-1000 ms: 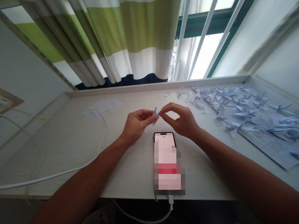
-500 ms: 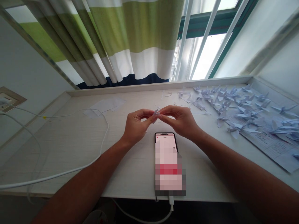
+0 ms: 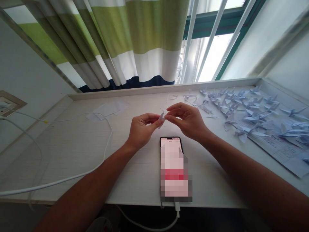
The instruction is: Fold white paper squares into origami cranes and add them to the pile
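A small piece of folded white paper [image 3: 161, 116] is held up over the table, in front of the phone. My left hand [image 3: 143, 129] pinches it between thumb and fingers. At the paper's right edge is my right hand [image 3: 187, 120], its thumb and fingertips slightly parted. The thumb tip is very close to the paper; whether it touches is too small to tell. Many folded paper cranes [image 3: 249, 104] lie in a spread at the right of the table.
A phone [image 3: 172, 161] with a plugged-in cable lies at the table's front edge [image 3: 135, 204]. A white cable [image 3: 107, 146] loops across the left side. Loose paper sheets [image 3: 108, 109] lie at the back left, paper scraps [image 3: 190, 96] behind my right hand, and a printed sheet [image 3: 272, 151] under the cranes.
My right hand has shifted slightly up, its fingers lifting and parting from the folded paper. My left hand has stayed in place with its pinch on the paper.
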The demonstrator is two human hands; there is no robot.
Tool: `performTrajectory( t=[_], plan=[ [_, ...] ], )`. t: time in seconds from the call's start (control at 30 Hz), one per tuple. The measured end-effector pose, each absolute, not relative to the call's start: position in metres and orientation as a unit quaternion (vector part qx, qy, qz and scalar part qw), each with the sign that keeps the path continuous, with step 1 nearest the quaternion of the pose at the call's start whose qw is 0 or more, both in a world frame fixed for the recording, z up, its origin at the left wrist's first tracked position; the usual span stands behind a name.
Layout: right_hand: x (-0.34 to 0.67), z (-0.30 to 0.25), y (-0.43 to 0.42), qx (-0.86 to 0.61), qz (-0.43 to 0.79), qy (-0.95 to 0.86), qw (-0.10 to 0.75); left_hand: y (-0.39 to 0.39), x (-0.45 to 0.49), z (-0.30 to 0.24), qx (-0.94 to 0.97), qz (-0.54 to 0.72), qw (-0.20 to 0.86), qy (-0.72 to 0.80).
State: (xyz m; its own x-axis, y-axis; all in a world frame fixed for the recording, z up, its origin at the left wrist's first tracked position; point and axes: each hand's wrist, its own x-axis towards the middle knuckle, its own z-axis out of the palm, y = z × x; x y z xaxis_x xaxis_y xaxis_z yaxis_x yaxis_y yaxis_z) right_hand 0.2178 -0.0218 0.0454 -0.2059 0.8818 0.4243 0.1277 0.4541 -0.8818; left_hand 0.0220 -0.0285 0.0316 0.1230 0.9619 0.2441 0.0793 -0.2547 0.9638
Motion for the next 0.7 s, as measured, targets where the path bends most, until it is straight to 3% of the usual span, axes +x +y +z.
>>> performTrajectory(
  t=[0.17,0.4,0.7],
  plan=[
    [0.222,0.047,-0.022,-0.376,0.342,-0.717,0.477,-0.027,0.021,0.030,0.602,0.503,0.449,0.428],
    [0.226,0.058,-0.025,-0.405,0.214,-0.794,0.399,-0.025,0.020,0.027,0.599,0.484,0.477,0.424],
    [0.223,0.055,-0.023,-0.382,0.327,-0.752,0.425,-0.026,0.021,0.030,0.623,0.470,0.468,0.414]
  ],
)
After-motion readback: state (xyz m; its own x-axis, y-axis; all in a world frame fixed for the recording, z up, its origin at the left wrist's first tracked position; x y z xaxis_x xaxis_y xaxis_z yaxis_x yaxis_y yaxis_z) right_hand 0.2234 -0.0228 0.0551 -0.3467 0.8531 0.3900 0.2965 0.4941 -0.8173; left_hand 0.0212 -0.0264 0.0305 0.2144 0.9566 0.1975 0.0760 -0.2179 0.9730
